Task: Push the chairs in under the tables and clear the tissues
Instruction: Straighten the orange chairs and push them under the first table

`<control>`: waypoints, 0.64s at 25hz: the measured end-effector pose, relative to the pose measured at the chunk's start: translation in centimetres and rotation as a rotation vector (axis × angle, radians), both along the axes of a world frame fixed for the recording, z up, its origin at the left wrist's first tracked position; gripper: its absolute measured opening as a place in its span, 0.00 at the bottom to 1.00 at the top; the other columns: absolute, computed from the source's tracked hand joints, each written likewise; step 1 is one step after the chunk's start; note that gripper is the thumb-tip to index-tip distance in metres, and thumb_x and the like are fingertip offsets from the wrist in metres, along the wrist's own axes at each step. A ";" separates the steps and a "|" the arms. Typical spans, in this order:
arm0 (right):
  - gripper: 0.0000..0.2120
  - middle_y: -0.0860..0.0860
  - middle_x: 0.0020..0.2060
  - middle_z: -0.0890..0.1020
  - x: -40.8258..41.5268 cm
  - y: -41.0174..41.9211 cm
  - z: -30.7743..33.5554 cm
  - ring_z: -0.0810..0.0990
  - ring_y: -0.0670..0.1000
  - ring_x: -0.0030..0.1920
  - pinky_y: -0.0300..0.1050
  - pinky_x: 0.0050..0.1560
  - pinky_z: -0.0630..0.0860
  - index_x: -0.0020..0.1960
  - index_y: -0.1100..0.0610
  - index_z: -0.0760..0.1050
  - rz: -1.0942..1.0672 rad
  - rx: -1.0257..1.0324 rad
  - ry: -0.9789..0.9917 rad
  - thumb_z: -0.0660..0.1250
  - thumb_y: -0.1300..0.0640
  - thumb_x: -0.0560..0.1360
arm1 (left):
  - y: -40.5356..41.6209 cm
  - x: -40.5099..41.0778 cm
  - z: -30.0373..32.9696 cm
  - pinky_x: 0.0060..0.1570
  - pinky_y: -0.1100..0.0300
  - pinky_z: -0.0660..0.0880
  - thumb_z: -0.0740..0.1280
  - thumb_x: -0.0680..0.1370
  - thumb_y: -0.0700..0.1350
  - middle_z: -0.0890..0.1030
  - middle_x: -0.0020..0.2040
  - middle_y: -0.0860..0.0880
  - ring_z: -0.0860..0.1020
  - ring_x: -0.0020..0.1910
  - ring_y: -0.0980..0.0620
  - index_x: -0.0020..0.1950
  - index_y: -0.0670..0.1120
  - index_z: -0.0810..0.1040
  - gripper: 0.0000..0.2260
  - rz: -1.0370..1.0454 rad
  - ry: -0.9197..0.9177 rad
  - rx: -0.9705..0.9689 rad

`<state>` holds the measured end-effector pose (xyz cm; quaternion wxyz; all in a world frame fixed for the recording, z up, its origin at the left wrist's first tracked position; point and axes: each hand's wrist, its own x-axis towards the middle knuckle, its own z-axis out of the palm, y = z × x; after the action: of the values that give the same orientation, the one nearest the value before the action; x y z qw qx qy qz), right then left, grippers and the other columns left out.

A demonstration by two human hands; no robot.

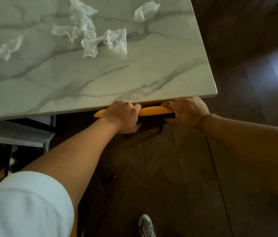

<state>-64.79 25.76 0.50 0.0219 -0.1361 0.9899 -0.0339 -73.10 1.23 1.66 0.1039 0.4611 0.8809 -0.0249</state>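
At the table [151, 79] edge, both hands' fingers [135, 106] grip the yellow chair back [151, 111], lying along it.

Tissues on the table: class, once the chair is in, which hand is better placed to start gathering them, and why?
Probably the left hand: most tissues lie left of it on the table; the right hand grips the chair near the corner.

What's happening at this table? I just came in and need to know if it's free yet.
A person grips the yellow curved chair back with both hands, left hand and right hand, at the near edge of the white marble-patterned table. The chair sits almost fully under the tabletop. Several crumpled white tissues lie on the table, not yet cleared.
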 end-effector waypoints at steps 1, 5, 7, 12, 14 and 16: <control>0.26 0.51 0.50 0.85 -0.1 0.0 0.0 0.85 0.55 0.46 0.49 0.42 0.79 0.67 0.50 0.76 0.001 0.005 0.000 0.68 0.37 0.75 | 0.0 0.0 0.1 0.41 0.53 0.78 0.65 0.77 0.60 0.80 0.42 0.50 0.78 0.37 0.50 0.55 0.48 0.74 0.16 0.000 0.000 -0.001; 0.27 0.52 0.53 0.85 -0.2 0.1 -0.1 0.85 0.56 0.49 0.50 0.44 0.80 0.68 0.50 0.76 0.003 0.020 -0.008 0.68 0.37 0.75 | 0.0 -0.2 0.3 0.40 0.54 0.78 0.65 0.77 0.60 0.80 0.42 0.50 0.77 0.36 0.50 0.56 0.48 0.75 0.17 -0.012 -0.001 -0.008; 0.27 0.51 0.53 0.85 -0.3 0.1 -0.1 0.85 0.55 0.49 0.50 0.44 0.81 0.68 0.50 0.75 -0.001 0.019 -0.005 0.67 0.36 0.75 | 0.0 -0.5 0.4 0.41 0.54 0.79 0.65 0.77 0.60 0.80 0.42 0.50 0.78 0.37 0.50 0.56 0.48 0.75 0.17 -0.017 -0.011 -0.019; 0.28 0.52 0.54 0.85 -0.6 0.1 -0.1 0.85 0.56 0.49 0.53 0.44 0.82 0.69 0.51 0.75 -0.007 0.028 -0.027 0.66 0.36 0.75 | 0.0 -0.8 0.3 0.42 0.53 0.78 0.65 0.77 0.60 0.80 0.43 0.49 0.78 0.38 0.49 0.56 0.48 0.75 0.17 -0.012 -0.027 -0.030; 0.28 0.52 0.53 0.85 -0.6 0.1 -0.4 0.85 0.56 0.48 0.52 0.43 0.82 0.69 0.51 0.75 -0.005 0.032 -0.027 0.66 0.36 0.75 | 0.0 -0.8 0.1 0.40 0.55 0.76 0.65 0.77 0.60 0.80 0.43 0.49 0.77 0.38 0.50 0.56 0.48 0.75 0.17 -0.009 -0.031 -0.021; 0.28 0.52 0.53 0.85 -0.4 0.2 -0.7 0.84 0.55 0.48 0.51 0.43 0.81 0.69 0.50 0.74 -0.007 0.036 -0.020 0.65 0.36 0.75 | -0.1 -0.7 -0.1 0.41 0.55 0.75 0.65 0.77 0.60 0.80 0.43 0.49 0.77 0.38 0.50 0.57 0.48 0.75 0.17 -0.006 -0.032 -0.019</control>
<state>-65.20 25.95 -0.15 0.0341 -0.1319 0.9905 -0.0177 -73.84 1.16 1.52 0.1222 0.4630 0.8775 -0.0260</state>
